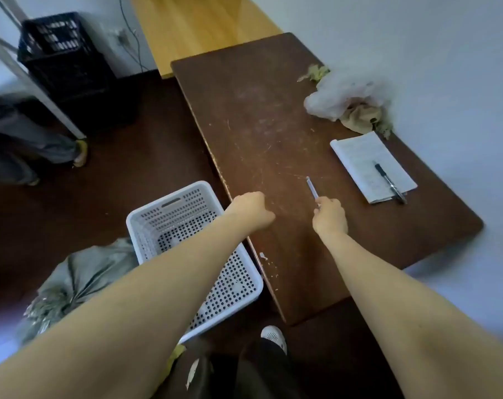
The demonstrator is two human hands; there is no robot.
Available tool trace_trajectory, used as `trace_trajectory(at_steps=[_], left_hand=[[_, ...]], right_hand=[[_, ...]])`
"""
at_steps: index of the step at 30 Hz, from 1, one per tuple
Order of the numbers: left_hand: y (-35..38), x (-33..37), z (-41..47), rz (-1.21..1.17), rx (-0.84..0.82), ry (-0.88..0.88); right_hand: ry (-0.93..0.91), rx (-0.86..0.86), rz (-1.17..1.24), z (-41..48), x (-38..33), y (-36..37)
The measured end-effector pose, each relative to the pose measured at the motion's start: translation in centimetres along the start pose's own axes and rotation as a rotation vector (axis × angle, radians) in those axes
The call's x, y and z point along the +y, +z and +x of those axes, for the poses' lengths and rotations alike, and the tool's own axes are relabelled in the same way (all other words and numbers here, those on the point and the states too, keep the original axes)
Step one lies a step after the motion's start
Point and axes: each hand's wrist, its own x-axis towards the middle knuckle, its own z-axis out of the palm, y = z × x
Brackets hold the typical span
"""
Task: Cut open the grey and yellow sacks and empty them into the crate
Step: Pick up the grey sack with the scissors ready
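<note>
right grip (330,216) grasps a cutter (312,188), left grip (251,210) clenched.
left grip at the surface's (259,125) left edge; crate (146,210) on the floor (115,174) just below it, sack (83,275) beside the crate.

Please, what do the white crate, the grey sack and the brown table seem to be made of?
Crate: likely moulded plastic, white, slightly glossy; regular rows of holes and a slot handle.
Sack: perhaps woven plastic fabric, matte grey; it creases softly, but the weave is too blurred to tell.
Table: seems coated board, dark brown; scratches and pale chips at its edge.
</note>
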Motion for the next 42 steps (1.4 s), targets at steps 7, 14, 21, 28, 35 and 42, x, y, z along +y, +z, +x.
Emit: trace_trajectory(at_steps=[7,14,21,28,35,42], left_hand=[[0.0,-0.6,2.3,-0.044,0.023,-0.124],[-0.7,-4.8,0.7,-0.147,0.063,-0.204],[-2.8,-14.5,-7.1,-0.248,0.146,-0.401],[-3.1,-27.5,-19.3,-0.345,0.296,-0.572],[-0.8,-42.1,-33.6,-0.452,0.406,-0.796],[-0.3,-52.0,-41.2,-0.482,0.418,-0.93]], right_hand=[[0.036,-0.02,-0.101,4.6,0.1,1.0],[-0.023,-0.277,0.523,4.1,-5.2,2.6],[0.172,-0.743,1.032,-4.7,-15.7,7.4],[0.117,-1.082,1.073,-17.4,-23.2,14.7],[0.111,-1.271,0.868,-31.6,-30.5,24.0],[0.01,-1.313,0.68,-40.6,-34.9,30.3]])
